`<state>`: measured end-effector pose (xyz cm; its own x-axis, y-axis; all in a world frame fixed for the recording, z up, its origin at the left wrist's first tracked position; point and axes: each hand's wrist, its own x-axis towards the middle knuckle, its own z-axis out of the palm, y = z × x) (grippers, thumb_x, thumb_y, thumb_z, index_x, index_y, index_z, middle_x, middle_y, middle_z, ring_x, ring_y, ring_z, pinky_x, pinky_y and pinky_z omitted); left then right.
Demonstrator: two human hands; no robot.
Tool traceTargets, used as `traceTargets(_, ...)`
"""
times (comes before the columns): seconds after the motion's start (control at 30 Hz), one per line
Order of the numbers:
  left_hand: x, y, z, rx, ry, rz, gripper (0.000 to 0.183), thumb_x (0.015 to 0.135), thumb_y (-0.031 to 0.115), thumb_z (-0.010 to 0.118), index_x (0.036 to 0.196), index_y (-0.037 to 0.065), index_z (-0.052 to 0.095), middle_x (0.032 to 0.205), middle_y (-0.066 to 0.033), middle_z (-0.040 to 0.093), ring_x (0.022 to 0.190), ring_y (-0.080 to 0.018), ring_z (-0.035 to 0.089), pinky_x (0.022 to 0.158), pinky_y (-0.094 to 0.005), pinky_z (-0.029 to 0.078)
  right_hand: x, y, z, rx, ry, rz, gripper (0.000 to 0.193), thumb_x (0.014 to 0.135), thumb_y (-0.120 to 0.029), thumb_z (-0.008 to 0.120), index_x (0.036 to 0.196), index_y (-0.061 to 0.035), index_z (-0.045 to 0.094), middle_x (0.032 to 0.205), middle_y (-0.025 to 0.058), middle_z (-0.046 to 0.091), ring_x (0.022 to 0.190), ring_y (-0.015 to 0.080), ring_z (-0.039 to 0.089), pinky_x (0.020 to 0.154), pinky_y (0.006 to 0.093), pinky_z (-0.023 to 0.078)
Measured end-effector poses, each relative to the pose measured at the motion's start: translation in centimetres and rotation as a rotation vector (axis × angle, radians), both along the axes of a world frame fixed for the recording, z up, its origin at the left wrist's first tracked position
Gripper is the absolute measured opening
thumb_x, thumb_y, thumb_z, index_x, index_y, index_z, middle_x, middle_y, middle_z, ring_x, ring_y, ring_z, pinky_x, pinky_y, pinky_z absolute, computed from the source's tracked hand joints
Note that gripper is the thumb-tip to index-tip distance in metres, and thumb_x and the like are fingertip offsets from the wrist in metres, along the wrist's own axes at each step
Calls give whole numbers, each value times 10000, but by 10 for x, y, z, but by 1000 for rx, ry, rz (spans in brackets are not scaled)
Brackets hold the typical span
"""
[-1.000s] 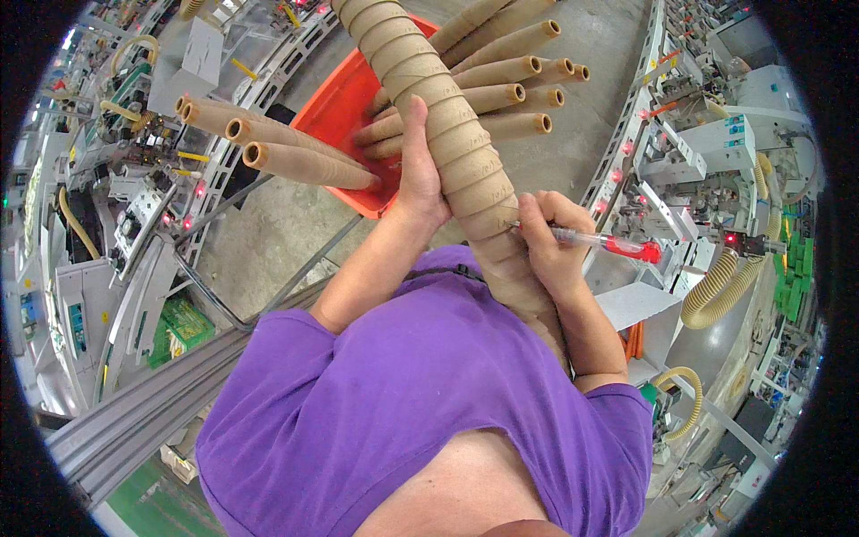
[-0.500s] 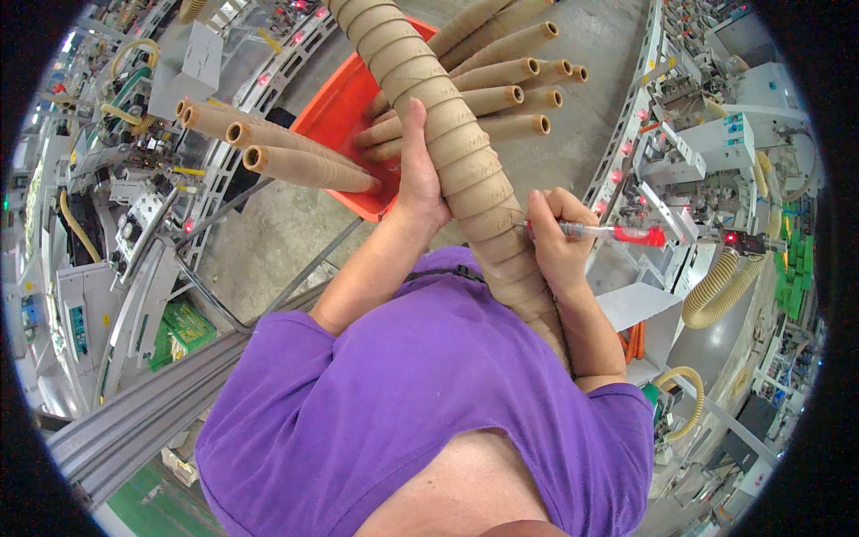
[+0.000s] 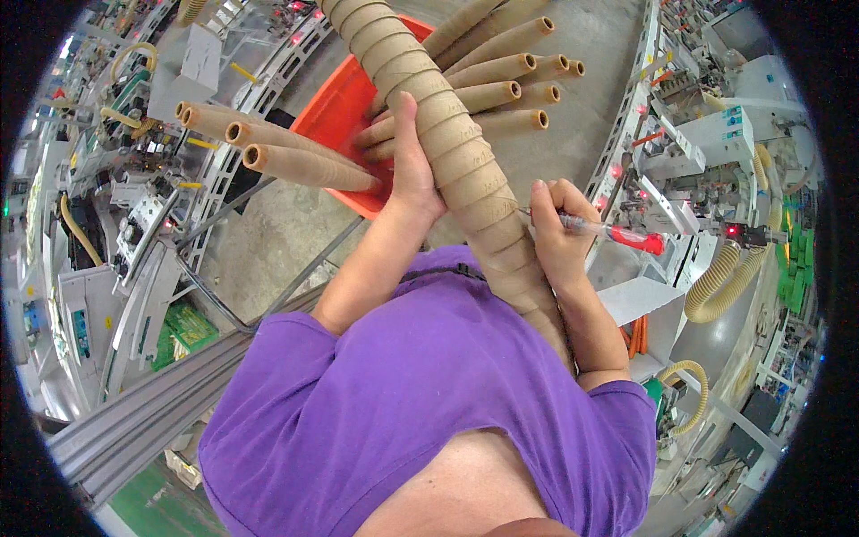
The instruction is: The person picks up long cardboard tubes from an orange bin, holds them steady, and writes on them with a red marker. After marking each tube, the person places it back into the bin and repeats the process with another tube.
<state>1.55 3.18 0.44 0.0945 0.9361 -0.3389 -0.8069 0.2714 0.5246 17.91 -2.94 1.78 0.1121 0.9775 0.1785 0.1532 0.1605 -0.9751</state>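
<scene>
The left hand (image 3: pixel 416 183) grips a long tube (image 3: pixel 472 166) partly hiding an orange bin (image 3: pixel 333 112), more tubes (image 3: pixel 309 168) jut past the bin's left edge, and the right hand (image 3: pixel 562 240) pinches a pen (image 3: pixel 633 239).

Bright, even light; small red lamps (image 3: pixel 733 230) aglow; strong fisheye curvature; black corners

From my distant seat, I see the tube (image 3: pixel 470 157) slanting between the left hand (image 3: pixel 416 174) and the right hand (image 3: pixel 562 234) with its pen (image 3: pixel 617 234), the bin (image 3: pixel 336 106) of other tubes (image 3: pixel 311 167) lying beyond, and machines (image 3: pixel 729 143) on both sides.
</scene>
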Motion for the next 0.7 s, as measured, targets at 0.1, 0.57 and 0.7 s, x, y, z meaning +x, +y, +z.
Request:
traceTargets(0.1, -7, 6, 0, 7, -28, -3, 756, 797, 758, 445, 1043, 48, 529, 820, -160, 615, 684, -290, 642, 635, -427, 564, 0, -7, 5, 86, -65, 150, 341, 845, -8, 630, 573, -20, 425, 511, 4, 400, 474, 65, 345, 433, 264, 264)
traceTargets(0.57, -13, 2, -1, 23, -19, 9, 733, 806, 740, 463, 1078, 62, 519, 836, -159, 609, 702, -275, 643, 639, -416, 572, -7, -15, 3, 101, -107, 125, 320, 841, -2, 621, 569, -12, 451, 502, 31, 404, 456, 85, 336, 426, 279, 276)
traceTargets(0.7, -14, 3, -2, 16, -10, 2, 736, 805, 741, 463, 1075, 58, 518, 833, -161, 608, 700, -276, 641, 642, -416, 573, -6, -14, 2, 101, -102, 135, 329, 851, -8, 616, 570, -13, 445, 511, 20, 406, 480, 66, 330, 439, 268, 271)
